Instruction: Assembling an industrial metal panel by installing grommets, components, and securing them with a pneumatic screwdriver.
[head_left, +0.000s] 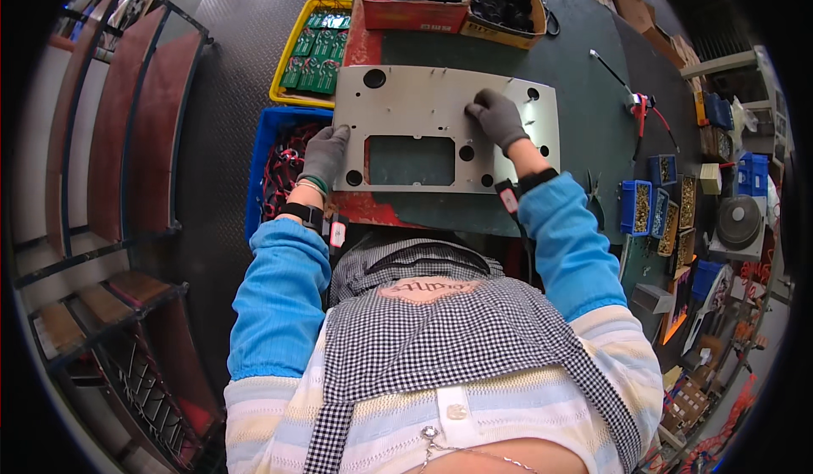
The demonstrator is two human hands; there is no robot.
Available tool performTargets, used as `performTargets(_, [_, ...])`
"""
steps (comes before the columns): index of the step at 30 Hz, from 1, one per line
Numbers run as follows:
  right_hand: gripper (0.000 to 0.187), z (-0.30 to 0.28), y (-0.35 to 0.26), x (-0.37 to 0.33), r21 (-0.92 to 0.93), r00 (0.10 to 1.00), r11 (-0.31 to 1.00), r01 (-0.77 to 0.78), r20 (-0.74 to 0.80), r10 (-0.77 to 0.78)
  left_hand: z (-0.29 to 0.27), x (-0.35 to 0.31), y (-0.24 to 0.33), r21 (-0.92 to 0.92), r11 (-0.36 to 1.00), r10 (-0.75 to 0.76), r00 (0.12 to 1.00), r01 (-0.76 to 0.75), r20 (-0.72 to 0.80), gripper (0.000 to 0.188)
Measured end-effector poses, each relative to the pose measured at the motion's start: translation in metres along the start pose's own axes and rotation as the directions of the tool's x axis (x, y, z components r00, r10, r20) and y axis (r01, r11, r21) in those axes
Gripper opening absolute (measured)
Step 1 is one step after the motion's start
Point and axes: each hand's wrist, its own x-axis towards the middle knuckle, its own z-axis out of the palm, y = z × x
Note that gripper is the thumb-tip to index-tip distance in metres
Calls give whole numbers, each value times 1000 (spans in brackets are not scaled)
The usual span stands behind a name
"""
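A pale grey metal panel [406, 118] lies flat on the green worktable [593, 135] in front of me. It has a large rectangular cut-out, several round black spots near its edges and small upright studs. My left hand [325, 154], in a dark grey glove, is closed on the panel's left edge, its fingertips on the top face. My right hand [500, 121], gloved alike, is over the panel's right half with its fingers curled together near a stud. Whatever sits between those fingertips is too small or hidden to make out.
Left of the panel stand a yellow tray [274, 84] of green circuit boards and a blue bin [264, 139] of red and black wires. Cardboard boxes [415, 15] of black parts stand behind. A cabled tool [639, 101] and small blue bins [627, 207] of fasteners lie right.
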Motion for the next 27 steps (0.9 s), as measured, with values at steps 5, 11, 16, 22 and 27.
performTargets(5, [22,-24,26,-93,-35,997,999,2,80,1,-2,3,-6,1,1000,0,999,0,33,30])
performTargets(11, [19,8,16,-145,-109,989,994,-31,-146,15,1,0,-3,87,996,37,999,-34,-28,32])
performTargets(16, [16,0,15,-138,-268,998,962,51,-12,-57,2,-1,-3,170,983,81,994,-68,-68,34])
performTargets(22, [14,-6,29,-134,-64,959,959,277,-42,-280,3,-1,-5,195,976,111,991,-94,-79,35])
performTargets(27, [13,1,35,-133,-134,954,949,284,-60,-294,4,-3,-3,226,973,80,992,-56,-96,35])
